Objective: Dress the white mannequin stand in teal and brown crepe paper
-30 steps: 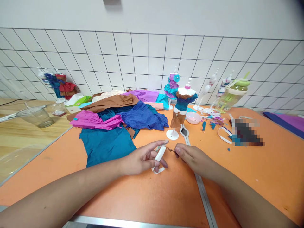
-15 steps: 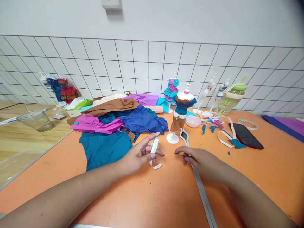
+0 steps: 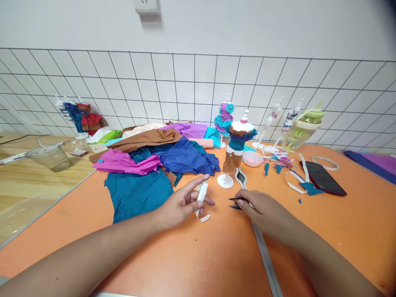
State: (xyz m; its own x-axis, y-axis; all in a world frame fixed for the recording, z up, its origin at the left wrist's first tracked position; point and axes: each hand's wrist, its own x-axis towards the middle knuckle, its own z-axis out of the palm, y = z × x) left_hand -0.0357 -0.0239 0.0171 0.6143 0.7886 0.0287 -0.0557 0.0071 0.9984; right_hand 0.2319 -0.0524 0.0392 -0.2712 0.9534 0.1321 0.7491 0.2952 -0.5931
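Note:
My left hand (image 3: 182, 202) pinches a narrow white strip (image 3: 202, 192) between thumb and fingers, its index finger stretched out. The strip's lower end curls just above the orange table. In my right hand (image 3: 258, 208) is a small pair of dark snips (image 3: 235, 203); their two blades stand apart and point left, towards the strip. My fingers hide the handles. Behind both hands a small dress form (image 3: 237, 142) stands upright on a white round base, dressed in brown and teal paper. A grey strap-like bar (image 3: 264, 255) runs under my right hand.
Crumpled crepe paper (image 3: 139, 198) in several colours covers the left and back. A pink bowl (image 3: 252, 159), paper scraps, a phone (image 3: 323, 178) and a green-lidded bottle (image 3: 303, 130) are at the right. A second decorated form (image 3: 224, 119) stands behind. A clear cup (image 3: 51, 156) is far left.
My right hand has turned and shifted slightly right, and the dark blades of the snips now show spread apart. My left hand keeps the white strip nearly in place.

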